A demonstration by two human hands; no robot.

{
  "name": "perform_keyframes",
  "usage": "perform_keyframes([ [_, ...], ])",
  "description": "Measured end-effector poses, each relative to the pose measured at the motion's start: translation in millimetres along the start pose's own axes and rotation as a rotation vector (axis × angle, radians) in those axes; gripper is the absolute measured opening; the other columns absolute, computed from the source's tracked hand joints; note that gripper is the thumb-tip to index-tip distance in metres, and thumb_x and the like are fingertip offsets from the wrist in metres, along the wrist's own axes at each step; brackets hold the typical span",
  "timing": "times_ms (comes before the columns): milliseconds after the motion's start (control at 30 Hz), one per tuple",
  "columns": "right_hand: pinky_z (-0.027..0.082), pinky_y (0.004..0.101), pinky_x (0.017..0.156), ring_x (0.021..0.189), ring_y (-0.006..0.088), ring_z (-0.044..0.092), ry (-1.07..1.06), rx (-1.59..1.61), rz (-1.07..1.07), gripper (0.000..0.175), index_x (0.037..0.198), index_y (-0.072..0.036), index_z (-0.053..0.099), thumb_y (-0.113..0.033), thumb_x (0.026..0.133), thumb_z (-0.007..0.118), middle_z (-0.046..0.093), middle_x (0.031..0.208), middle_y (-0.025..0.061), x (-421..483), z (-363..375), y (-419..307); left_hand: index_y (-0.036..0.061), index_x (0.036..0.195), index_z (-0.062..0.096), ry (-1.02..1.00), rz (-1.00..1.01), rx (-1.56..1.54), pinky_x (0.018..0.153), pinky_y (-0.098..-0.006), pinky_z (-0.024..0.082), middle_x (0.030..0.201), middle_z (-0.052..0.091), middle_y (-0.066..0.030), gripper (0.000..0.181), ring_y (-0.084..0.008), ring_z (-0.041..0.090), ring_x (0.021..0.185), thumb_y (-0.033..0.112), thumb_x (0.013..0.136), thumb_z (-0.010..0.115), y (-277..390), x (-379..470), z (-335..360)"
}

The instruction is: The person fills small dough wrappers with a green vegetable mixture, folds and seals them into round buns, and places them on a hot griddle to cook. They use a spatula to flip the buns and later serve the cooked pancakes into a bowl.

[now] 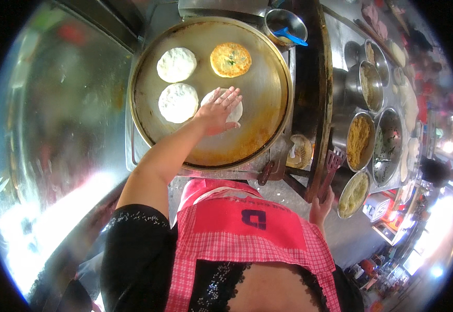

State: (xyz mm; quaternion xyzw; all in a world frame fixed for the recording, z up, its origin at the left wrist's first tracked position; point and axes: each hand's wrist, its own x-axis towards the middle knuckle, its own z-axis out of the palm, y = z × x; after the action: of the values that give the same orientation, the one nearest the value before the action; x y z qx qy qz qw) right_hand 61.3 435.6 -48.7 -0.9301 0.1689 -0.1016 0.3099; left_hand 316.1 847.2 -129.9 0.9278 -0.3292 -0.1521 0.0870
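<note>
Flat on a pale dough round [237, 114] rests my left hand [218, 113], palm down with its fingers spread a little. That round lies on a large circular griddle [267, 105] with a raised rim. To its left are two more pale, floury rounds, one at the upper left [176, 64] and one directly beside it [178, 103]. A browned flatbread [231, 60] with a green fleck lies above my left hand. Off to the right of the griddle, my right hand [320, 208] grips the handle of a slotted turner [332, 162], whose head points upward.
A metal pot [285, 23] with a blue-handled utensil [290, 37] stands by the griddle's upper right rim. Rightward, past a wooden edge [325, 97], are several steel bowls of fillings, including yellow shreds [358, 138] and greens [387, 146]. A tool with a dark red handle [266, 173] lies below the griddle.
</note>
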Motion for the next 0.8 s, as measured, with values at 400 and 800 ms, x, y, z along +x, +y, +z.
perform_keyframes([
  [400,0.042,0.0247,0.049,0.059,0.0097,0.051,-1.056,0.817,0.497,0.032,0.122,-0.006,0.050,-0.030,0.100,0.054,0.061,0.084,0.0039,183.9,189.9,-154.0,0.0063,0.134,0.054,0.386,0.019,-0.482,0.117,-0.0492,0.025,0.147,0.043,-0.0158,0.052,-0.0322,0.031,0.143,0.025,0.087,0.066,48.2,-91.3,0.3],
  [800,0.054,0.0401,0.071,0.084,0.0307,0.065,-0.487,-0.390,-0.705,0.061,0.146,-0.021,0.041,-0.025,0.090,0.065,0.065,0.102,0.0104,239.6,214.6,-189.4,0.0028,0.112,0.067,0.476,-0.214,-0.936,0.091,-0.0424,0.052,0.113,0.067,-0.0191,0.035,-0.0366,0.064,0.104,0.001,0.078,0.061,82.6,-182.8,20.4],
])
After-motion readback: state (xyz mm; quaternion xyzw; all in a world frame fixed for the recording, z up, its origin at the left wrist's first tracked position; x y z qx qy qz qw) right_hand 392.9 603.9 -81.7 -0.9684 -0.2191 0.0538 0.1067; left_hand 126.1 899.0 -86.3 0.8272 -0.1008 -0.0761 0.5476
